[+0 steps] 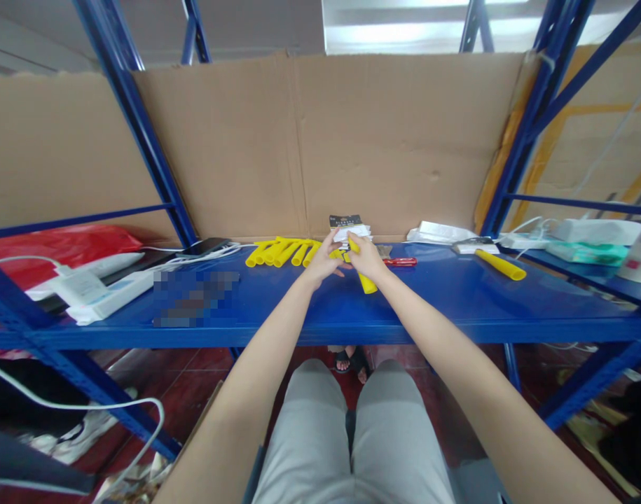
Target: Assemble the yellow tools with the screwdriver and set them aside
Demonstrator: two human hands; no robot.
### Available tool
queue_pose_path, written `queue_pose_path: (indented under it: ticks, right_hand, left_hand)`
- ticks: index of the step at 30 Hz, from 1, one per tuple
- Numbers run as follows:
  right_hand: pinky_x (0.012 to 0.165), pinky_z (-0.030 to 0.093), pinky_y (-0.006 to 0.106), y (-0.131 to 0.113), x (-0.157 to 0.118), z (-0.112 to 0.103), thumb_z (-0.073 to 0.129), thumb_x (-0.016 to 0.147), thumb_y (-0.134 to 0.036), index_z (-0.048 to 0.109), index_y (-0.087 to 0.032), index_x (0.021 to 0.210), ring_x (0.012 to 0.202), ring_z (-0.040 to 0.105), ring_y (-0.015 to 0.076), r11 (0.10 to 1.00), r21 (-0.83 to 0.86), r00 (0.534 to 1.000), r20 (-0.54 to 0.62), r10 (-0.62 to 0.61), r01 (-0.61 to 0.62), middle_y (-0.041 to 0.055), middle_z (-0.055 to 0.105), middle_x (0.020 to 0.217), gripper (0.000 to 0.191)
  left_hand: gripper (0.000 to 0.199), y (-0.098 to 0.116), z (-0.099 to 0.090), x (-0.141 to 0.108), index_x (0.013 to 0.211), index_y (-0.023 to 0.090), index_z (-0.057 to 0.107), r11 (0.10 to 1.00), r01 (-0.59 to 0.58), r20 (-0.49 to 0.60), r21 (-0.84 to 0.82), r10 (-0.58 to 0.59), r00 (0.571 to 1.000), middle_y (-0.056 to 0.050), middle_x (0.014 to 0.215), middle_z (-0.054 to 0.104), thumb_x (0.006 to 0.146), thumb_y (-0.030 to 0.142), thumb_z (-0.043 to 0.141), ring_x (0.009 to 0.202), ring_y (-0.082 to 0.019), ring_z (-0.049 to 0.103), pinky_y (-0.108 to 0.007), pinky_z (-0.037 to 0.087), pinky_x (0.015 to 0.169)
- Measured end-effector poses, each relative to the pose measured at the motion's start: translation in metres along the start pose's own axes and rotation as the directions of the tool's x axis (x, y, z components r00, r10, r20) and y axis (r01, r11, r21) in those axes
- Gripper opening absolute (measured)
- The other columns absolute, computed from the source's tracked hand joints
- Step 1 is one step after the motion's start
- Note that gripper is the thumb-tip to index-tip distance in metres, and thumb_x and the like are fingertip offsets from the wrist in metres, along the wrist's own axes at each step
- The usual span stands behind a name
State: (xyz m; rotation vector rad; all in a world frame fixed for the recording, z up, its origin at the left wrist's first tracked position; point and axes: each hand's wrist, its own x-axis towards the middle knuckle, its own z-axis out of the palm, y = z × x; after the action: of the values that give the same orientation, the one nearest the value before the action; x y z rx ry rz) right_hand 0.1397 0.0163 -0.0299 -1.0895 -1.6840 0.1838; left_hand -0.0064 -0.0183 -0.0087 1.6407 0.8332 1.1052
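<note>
- Near the centre of the frame we hold a yellow tube above the blue worktop, its near end pointing down and slightly to the right.
- Our right hand is closed around this tube, with a bit of yellow showing above the fingers as well.
- Our left hand is just beside it, loosely open with the fingers partly curled; we cannot tell whether its fingertips touch the tube.
- Directly behind our hands we see a black-and-white card, partly covered.
- Just left of centre, a row of yellow tubes lies side by side.
- Just right of our hands lies a red handle.
- Towards the right of the frame we have a single yellow tube, its far end by a flat white item.
- At the left we see a white power strip and a red bag.
- Behind everything stands a cardboard panel between blue posts.
</note>
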Motion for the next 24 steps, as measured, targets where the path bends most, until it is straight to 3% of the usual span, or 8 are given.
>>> queue_pose_path:
  ticks: [9,14,19,24]
  right_hand:
    - [0.107,0.04,0.045,0.008,0.01,-0.022,0.053,0.07,-0.01,0.063,-0.013,0.126,0.117,0.059,0.0276,0.99,-0.121,0.992,-0.107,0.065,-0.078,0.0134,0.066,0.122,0.057]
    - [0.097,0.046,0.046,0.011,0.022,-0.068,0.053,0.071,-0.008,0.06,-0.008,0.129,0.105,0.063,0.0295,0.929,-0.338,0.984,-0.146,0.105,-0.15,0.017,0.069,0.111,0.058]
    - [0.087,0.048,0.04,0.031,0.029,-0.149,0.052,0.073,-0.005,0.057,-0.006,0.131,0.099,0.063,0.0282,0.703,-0.632,0.946,-0.214,0.244,-0.325,0.0227,0.064,0.113,0.059]
    - [0.08,0.042,0.039,0.062,0.016,-0.218,0.05,0.081,-0.006,0.056,0.0,0.131,0.105,0.06,0.0312,0.415,-0.779,0.837,-0.243,0.491,-0.47,0.038,0.054,0.12,0.05]
  left_hand:
    - [0.1,0.001,0.001,0.0,0.152,0.039,0.021,0.999,0.002,-0.071,0.035,0.0,0.997,-0.014,0.151,0.039,0.068,0.0,0.058,0.065,-0.008,0.068,-0.016,0.05,0.048]
    - [0.098,0.001,0.003,0.001,0.152,0.036,0.023,0.998,0.005,-0.114,0.055,0.001,0.994,-0.014,0.149,0.042,0.067,0.001,0.059,0.065,-0.008,0.068,-0.015,0.048,0.047]
    - [0.1,0.001,0.003,0.0,0.153,0.036,0.022,0.997,0.02,-0.09,0.07,-0.014,0.996,-0.016,0.15,0.04,0.067,0.004,0.063,0.067,-0.01,0.069,-0.017,0.047,0.047]
    - [0.098,0.0,0.004,-0.001,0.153,0.036,0.02,0.997,0.043,-0.078,0.071,-0.037,0.996,-0.016,0.15,0.041,0.07,0.004,0.062,0.063,-0.008,0.067,-0.016,0.046,0.046]
